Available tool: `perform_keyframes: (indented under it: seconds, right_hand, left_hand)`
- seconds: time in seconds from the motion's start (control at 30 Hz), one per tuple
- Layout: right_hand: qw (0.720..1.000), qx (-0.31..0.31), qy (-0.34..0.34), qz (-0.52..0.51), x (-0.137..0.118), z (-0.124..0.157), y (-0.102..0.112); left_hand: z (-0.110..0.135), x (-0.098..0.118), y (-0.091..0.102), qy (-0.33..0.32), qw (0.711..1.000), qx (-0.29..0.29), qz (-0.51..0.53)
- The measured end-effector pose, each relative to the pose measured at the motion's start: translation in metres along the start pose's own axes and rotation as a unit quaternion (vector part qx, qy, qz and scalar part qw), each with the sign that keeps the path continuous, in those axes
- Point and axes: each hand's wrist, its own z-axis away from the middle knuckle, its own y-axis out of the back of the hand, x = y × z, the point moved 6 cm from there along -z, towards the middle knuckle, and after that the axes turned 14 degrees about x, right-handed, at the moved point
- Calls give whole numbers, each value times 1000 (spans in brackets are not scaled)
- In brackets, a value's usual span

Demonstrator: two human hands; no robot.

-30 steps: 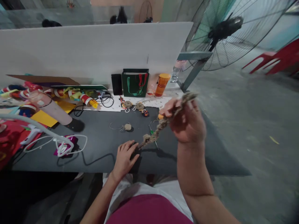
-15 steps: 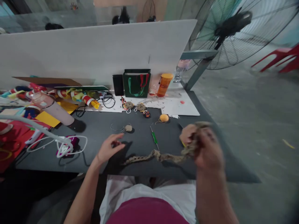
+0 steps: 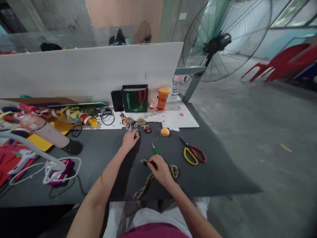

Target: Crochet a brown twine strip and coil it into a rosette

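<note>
My left hand (image 3: 129,141) reaches forward on the dark table with its fingers closed on a small grey-beige yarn ball (image 3: 137,134). A long grey-brown crocheted strip (image 3: 143,189) lies curled in front of me. My right hand (image 3: 160,169) pinches one end of it between thumb and fingers and covers its middle. Just beyond that hand lies a crochet hook (image 3: 155,150) with a green handle, its near end hidden. Scissors (image 3: 193,154) with one yellow and one red handle rest to the right. An orange yarn ball (image 3: 164,132) sits farther back.
Crocheted round pieces (image 3: 141,122) lie by the white board. Behind stand a dark green gift bag (image 3: 135,100), a black phone (image 3: 117,101) and an orange bottle (image 3: 162,99). At left are a pink tumbler (image 3: 53,133) and a purple box (image 3: 61,172) with white cable.
My left hand has moved forward onto the small yarn ball. My right hand has come down leftward with the crocheted strip, which now lies bunched; the scissors are uncovered. The view has shifted.
</note>
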Motion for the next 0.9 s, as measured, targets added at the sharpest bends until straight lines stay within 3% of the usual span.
perform_keyframes:
  seconds: [0.17, 0.3, 0.43, 0.57, 0.6, 0.63, 0.77, 0.9]
  right_hand:
    - [999, 8, -9, 34, 31, -32, 3]
    - [999, 4, -31, 40, 45, -57, 13]
    - [998, -29, -54, 16, 28, -63, 19]
    - [995, -64, -68, -23, -12, -62, 13]
    - [995, -65, -67, -33, -22, -62, 11]
    - [994, -70, -76, -46, -29, -61, 8]
    - [975, -137, -134, -115, -45, -50, -5]
    - [932, -260, -171, -185, -50, -30, -14]
  left_hand:
    - [-31, 9, -11, -1, 1000, 3, 26]
    - [-29, 12, 5, 10, 997, 7, 81]
    - [0, 18, 33, 48, 986, 32, 157]
    - [45, 40, 41, 59, 960, -26, 272]
    - [54, 44, 42, 74, 946, -35, 313]
    - [64, 43, 41, 137, 900, -36, 412]
    - [91, 35, 52, 229, 860, 41, 454]
    - [107, 23, 75, 287, 829, 116, 466]
